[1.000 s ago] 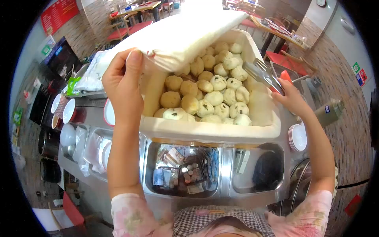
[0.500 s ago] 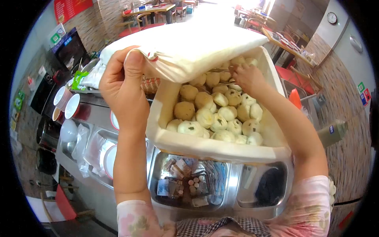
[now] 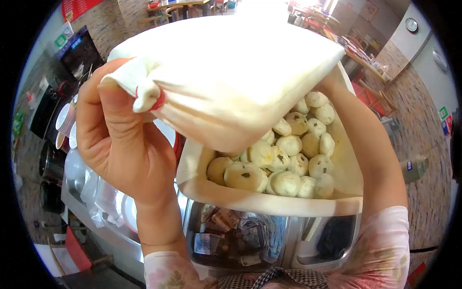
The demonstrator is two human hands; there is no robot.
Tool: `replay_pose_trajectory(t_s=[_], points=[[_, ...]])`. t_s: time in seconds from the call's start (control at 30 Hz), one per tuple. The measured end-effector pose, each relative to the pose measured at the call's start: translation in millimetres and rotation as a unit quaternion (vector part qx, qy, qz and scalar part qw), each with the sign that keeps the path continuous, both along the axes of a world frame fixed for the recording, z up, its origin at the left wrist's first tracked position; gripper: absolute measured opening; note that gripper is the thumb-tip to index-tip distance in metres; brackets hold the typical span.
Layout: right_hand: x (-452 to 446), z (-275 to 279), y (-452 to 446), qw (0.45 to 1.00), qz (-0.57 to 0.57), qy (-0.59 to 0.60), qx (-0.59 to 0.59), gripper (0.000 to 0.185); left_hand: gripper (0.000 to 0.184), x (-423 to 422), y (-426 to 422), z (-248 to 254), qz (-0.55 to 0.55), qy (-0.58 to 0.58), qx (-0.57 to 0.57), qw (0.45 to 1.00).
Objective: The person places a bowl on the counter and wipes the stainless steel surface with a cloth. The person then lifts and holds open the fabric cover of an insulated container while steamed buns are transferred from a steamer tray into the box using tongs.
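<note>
My left hand (image 3: pixel 127 130) grips the knotted corner of a white cloth cover (image 3: pixel 226 72), with the thumb on top beside a red tie. The cover is tilted up over a cream-coloured box (image 3: pixel 284 206) and hides its back and left part. Round pale buns (image 3: pixel 286 183), some with dark specks on top, fill the visible part of the box. My right forearm reaches over the box's right side and passes under the cover, so my right hand and whatever it holds are hidden.
Below the box, a metal tray (image 3: pixel 287 241) holds banknotes and coins; beside it another holds a dark item (image 3: pixel 334 238). Stacked bowls (image 3: pixel 65 118) and plastic bags (image 3: pixel 98 197) lie left. Tables and chairs stand beyond.
My right hand, first holding metal tongs at the box's right edge, has reached into the box and gone out of sight under the cover. My left hand has moved left with the cover corner.
</note>
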State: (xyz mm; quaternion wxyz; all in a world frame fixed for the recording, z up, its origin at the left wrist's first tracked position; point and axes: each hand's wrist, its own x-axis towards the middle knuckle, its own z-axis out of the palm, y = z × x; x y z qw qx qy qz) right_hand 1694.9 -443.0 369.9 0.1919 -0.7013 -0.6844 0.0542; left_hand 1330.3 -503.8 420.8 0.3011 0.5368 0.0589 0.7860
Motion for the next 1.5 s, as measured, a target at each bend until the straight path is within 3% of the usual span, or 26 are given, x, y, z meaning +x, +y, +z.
replay_pose_trajectory(t_s=[0.1, 0.17, 0.37, 0.57, 0.7, 0.83, 0.9, 1.03, 1.1, 1.13, 1.17, 1.2, 1.37, 1.4, 1.5], points=[[23.4, -3.0, -13.9, 0.991, -0.042, 0.123, -0.025, 0.053, 0.023, 2.2, -1.4, -1.1, -0.001, -0.016, -0.008, 1.000], [36.0, -9.4, -17.5, 0.992, -0.053, 0.114, -0.020, 0.057, 0.024, 6.1, -3.6, 0.2, 0.001, -0.031, -0.016, 0.999], [34.7, 1.8, -41.3, 0.980, -0.046, -0.195, 0.015, 0.051, 0.021, 15.0, -6.9, -0.5, 0.012, -0.026, -0.008, 1.000], [-1.3, 2.6, -57.7, 0.960, 0.080, -0.205, -0.172, 0.040, 0.016, 20.7, -9.9, -3.9, 0.030, -0.005, -0.006, 1.000], [1.3, -44.8, -38.0, 0.940, 0.131, -0.305, -0.084, 0.037, 0.016, 23.3, -10.9, -3.1, 0.016, 0.004, 0.010, 1.000], [-56.7, -13.4, -39.9, 0.920, 0.074, -0.341, -0.181, 0.031, 0.019, 20.9, -11.0, -5.0, 0.030, 0.020, 0.011, 0.999], [-65.5, 1.6, -44.2, 0.929, 0.060, -0.339, -0.133, 0.028, 0.020, 19.9, -11.9, -5.6, 0.035, 0.027, 0.005, 0.999], [-61.2, 22.2, -58.4, 0.948, 0.058, -0.269, 0.158, 0.022, 0.022, 20.7, -10.9, -4.5, 0.021, 0.017, 0.013, 1.000], [-62.9, 58.6, -74.6, 0.929, 0.034, -0.362, 0.075, 0.019, 0.022, 20.7, -9.8, -5.2, 0.021, 0.015, 0.014, 1.000], [-60.5, 81.6, -85.9, 0.882, 0.011, -0.463, -0.082, 0.018, 0.022, 20.5, -9.6, -5.3, 0.012, 0.009, 0.013, 1.000], [-39.2, 83.1, -93.5, 0.879, -0.045, -0.438, -0.184, 0.016, 0.022, 20.7, -9.6, -4.7, 0.002, 0.004, 0.013, 1.000], [-49.5, 101.2, -106.3, 0.818, -0.063, -0.498, -0.281, 0.017, 0.022, 20.8, -9.2, -4.5, -0.008, -0.002, 0.013, 1.000], [-29.8, 109.2, -142.1, 0.857, -0.095, -0.405, -0.306, 0.029, 0.022, 22.6, -6.5, -3.4, -0.023, -0.036, 0.007, 0.999], [-22.8, 98.1, -139.2, 0.895, -0.110, -0.349, -0.257, 0.038, 0.022, 23.1, -6.9, -2.6, -0.024, -0.037, 0.008, 0.999], [-12.6, 51.1, -111.3, 0.966, -0.032, -0.226, -0.119, 0.035, 0.022, 24.2, -9.9, -1.5, -0.008, -0.021, 0.000, 1.000]])
